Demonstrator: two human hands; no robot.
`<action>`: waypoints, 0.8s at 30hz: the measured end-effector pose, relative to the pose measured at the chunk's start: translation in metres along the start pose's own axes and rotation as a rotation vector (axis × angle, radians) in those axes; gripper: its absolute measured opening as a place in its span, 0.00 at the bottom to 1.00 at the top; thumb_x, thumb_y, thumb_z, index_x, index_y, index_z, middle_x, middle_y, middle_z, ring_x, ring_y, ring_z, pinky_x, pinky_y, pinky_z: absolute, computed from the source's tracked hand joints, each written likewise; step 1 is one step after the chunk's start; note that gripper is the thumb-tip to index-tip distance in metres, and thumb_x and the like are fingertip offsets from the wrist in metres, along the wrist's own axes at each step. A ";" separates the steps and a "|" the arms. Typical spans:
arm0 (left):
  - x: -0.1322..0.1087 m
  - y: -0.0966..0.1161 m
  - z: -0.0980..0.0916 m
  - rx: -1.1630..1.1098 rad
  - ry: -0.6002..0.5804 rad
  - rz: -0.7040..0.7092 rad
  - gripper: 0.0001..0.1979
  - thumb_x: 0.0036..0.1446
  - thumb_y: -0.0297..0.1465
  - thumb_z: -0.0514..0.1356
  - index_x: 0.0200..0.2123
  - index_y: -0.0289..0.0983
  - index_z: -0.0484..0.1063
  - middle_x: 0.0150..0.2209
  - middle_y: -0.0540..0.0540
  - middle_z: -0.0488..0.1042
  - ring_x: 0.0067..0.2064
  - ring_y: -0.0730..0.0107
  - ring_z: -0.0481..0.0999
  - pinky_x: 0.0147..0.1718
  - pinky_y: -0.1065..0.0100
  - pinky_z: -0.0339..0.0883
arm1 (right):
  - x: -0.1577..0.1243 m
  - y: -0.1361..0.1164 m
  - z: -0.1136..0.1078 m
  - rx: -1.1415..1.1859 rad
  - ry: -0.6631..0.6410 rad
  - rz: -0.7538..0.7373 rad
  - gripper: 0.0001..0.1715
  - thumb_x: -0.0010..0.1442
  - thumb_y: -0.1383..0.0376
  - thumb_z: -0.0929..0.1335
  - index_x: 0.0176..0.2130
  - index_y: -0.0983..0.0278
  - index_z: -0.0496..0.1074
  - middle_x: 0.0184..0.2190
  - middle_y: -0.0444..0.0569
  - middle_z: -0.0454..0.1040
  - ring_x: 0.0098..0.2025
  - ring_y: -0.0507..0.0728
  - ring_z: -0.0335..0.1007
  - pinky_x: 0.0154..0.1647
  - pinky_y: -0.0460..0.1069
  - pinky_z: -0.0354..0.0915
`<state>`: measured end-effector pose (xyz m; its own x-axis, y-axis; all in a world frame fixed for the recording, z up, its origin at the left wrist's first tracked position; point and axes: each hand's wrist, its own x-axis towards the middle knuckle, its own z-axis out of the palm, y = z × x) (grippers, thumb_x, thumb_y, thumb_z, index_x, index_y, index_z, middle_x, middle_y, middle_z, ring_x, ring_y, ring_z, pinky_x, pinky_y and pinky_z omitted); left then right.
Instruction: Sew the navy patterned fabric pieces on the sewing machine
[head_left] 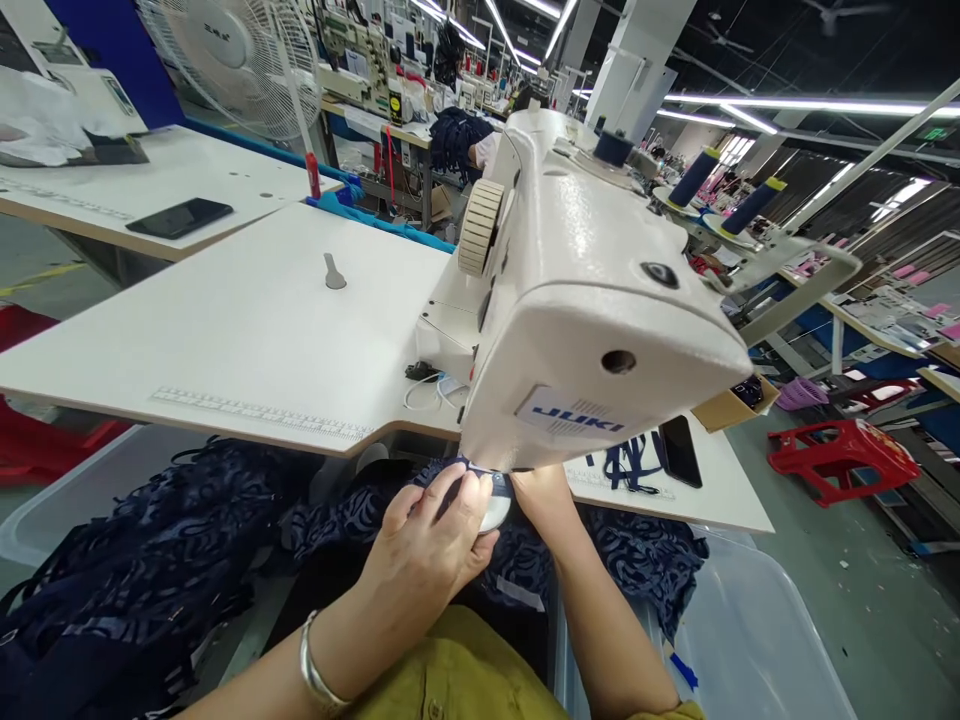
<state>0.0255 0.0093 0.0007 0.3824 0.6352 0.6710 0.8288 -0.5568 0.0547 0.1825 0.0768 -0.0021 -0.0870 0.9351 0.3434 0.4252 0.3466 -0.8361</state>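
head view: glossy cream-white sewing machine (585, 240) stood over both hands.
workpiece: dark navy swirl-patterned cloth (525, 562) lay at the rounded white sewing bed (496, 513), beneath the machine's front end.
left hand (427, 550): fingers curled close together, seemingly pinching the cloth against the bed.
right hand (544, 492): fingertips hidden behind the machine; grip could not be told.
progress: judged mid-seam, piece not yet released; stitches hidden, finished length unknown.
remaining: thin navy fabric straps (631, 466) lay loose on the white tabletop (262, 320); heaped navy patterned garments (150, 570) sat at left, sewn or unsewn unclear.
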 end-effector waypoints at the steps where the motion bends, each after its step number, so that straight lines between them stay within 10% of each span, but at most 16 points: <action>1: 0.000 0.000 0.000 -0.001 -0.002 -0.004 0.16 0.62 0.34 0.55 0.50 0.34 0.71 0.46 0.46 0.78 0.49 0.61 0.73 0.44 0.60 0.55 | 0.000 0.000 0.000 0.006 0.002 0.000 0.17 0.58 0.69 0.64 0.47 0.62 0.73 0.41 0.50 0.78 0.52 0.60 0.69 0.58 0.56 0.61; 18: -0.002 0.002 0.004 -0.083 -0.028 0.030 0.17 0.62 0.31 0.56 0.54 0.38 0.68 0.49 0.46 0.76 0.52 0.62 0.71 0.49 0.59 0.56 | 0.002 0.000 -0.001 0.019 0.020 0.073 0.07 0.54 0.68 0.63 0.34 0.63 0.70 0.37 0.51 0.76 0.40 0.58 0.69 0.44 0.52 0.64; 24: -0.052 -0.019 0.049 -0.322 0.047 -0.250 0.37 0.58 0.31 0.61 0.65 0.45 0.45 0.58 0.39 0.63 0.61 0.57 0.62 0.57 0.54 0.59 | -0.025 -0.020 0.002 0.216 0.196 0.340 0.07 0.59 0.60 0.64 0.32 0.61 0.63 0.23 0.41 0.64 0.26 0.52 0.60 0.28 0.46 0.61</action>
<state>0.0096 0.0135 -0.0710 0.1608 0.7512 0.6403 0.7211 -0.5323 0.4435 0.1747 0.0461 0.0054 0.2065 0.9742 0.0906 0.2008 0.0485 -0.9784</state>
